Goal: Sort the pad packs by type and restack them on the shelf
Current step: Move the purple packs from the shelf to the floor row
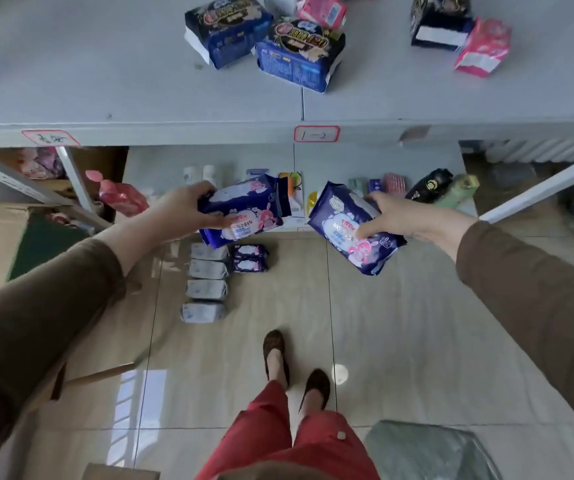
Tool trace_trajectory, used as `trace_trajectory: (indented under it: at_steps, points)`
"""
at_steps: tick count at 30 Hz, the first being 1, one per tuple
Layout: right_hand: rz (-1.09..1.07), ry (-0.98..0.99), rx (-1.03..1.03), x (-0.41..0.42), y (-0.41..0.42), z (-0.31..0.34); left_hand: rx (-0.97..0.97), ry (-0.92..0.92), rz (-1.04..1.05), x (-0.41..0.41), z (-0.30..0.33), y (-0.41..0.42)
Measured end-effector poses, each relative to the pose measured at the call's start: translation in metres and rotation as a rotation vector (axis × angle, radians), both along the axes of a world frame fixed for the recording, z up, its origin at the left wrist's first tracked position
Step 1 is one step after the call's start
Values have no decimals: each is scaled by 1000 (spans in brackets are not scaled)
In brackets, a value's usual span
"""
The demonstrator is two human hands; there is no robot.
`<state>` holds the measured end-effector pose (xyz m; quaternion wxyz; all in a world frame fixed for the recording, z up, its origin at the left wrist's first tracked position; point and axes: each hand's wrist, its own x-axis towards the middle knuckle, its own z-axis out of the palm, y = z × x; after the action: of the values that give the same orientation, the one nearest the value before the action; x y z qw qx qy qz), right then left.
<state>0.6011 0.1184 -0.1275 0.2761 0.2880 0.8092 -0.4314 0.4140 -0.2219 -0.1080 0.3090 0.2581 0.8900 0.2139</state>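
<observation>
Holding one pack apiece, both hands reach out in front of the grey shelf edge (174, 133), below its top board. The left hand (183, 211) clamps the left-hand purple pack (244, 211) by its near end, thumb along the lower side and fingers curled over the upper side, so the pack juts away from the palm toward the shelf edge. The right hand (399, 216) pinches the right-hand purple pack (351, 230) at its right side, thumb pressed on the printed face and fingers wrapped behind; this pack tilts, its far end pointing down toward the floor tiles (417, 323). The two packs are apart, with a gap between them.

Both look alike: deep blue-purple wrappers with a white label patch, blue numerals and a pink rabbit figure.

On top of the shelf, beyond its edge, lie dark blue packs (261, 39) and pink packs (483, 46). Below the shelf edge, on the floor, a row of pale grey packs (205, 282) lies beside two small purple packs (249, 259).
</observation>
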Motion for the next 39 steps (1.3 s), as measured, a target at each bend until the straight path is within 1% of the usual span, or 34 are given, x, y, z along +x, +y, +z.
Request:
trace_trajectory:
  at_steps: [2,6,10,14,18,21,23,26,29,31,33,39]
  points:
    - [5,-29,10,14,-21,-24,-37,-18,3,10,-28,-16]
    - [28,9,92,31,-73,-65,-100,-65,34,17,-88,-49]
    - [103,-33,181,35,-125,-117,-157,-46,4,4,-151,-79]
    - [97,-45,205,34,-176,-185,-226,-57,-65,-12,-226,-107]
    - [87,-111,215,37,-212,-251,-233,-35,-153,-19,-296,-122]
    - [103,-122,231,38,-236,-324,-249,-36,-179,-22,-375,-129]
    - [151,-98,261,39,-246,-366,-238,-17,-202,-21,-422,-130]
    - [143,-24,296,38,-252,-426,-232,78,-275,-23,-489,-124]
    - [175,20,356,32,-255,-483,-217,76,-270,-24,-546,-111]
    - [204,44,388,26,-255,-518,-165,87,-277,-25,-580,-102]
    - [218,67,379,20,-255,-552,-100,83,-278,-28,-610,-92]
    - [68,146,303,5,-257,-637,-145,135,-319,-39,-683,-71]
